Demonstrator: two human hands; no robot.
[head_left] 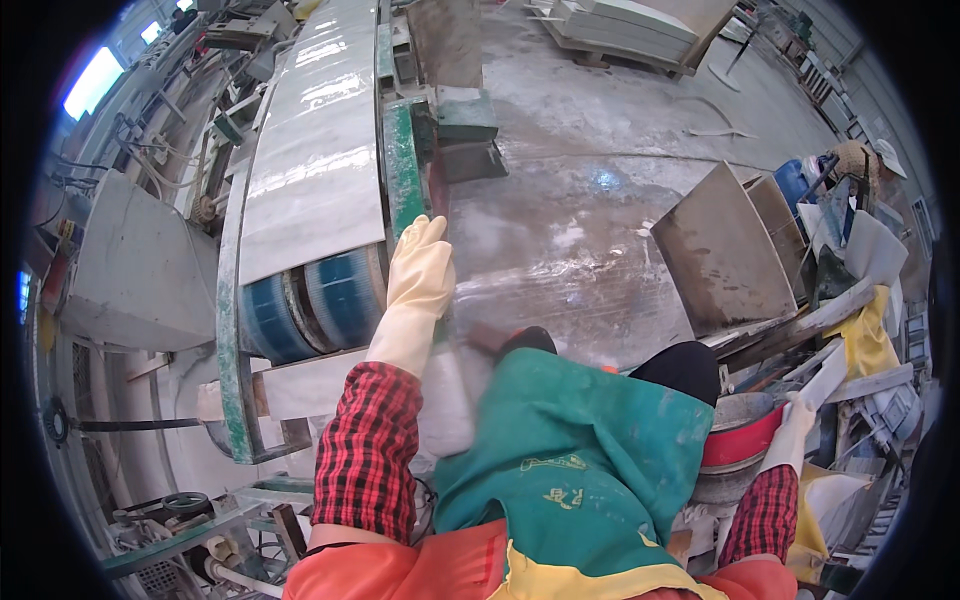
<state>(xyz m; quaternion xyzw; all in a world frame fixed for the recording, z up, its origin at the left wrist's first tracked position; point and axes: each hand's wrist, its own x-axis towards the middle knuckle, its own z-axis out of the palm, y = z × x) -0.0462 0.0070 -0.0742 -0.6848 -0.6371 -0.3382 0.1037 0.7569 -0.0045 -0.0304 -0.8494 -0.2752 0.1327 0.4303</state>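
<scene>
Left hand, fingers extended and close together, rests at the green frame beside the white slab on blue rollers — perhaps a steadying step; next move may call for reaching the slab's near edge. Right hand — its grip I cannot tell.

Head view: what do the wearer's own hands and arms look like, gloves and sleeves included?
The left hand wears a smooth cream glove reaching past the wrist; the right hand wears a similar pale one. Both forearms have red-and-black checked sleeves, with orange-red fabric higher up.
</scene>
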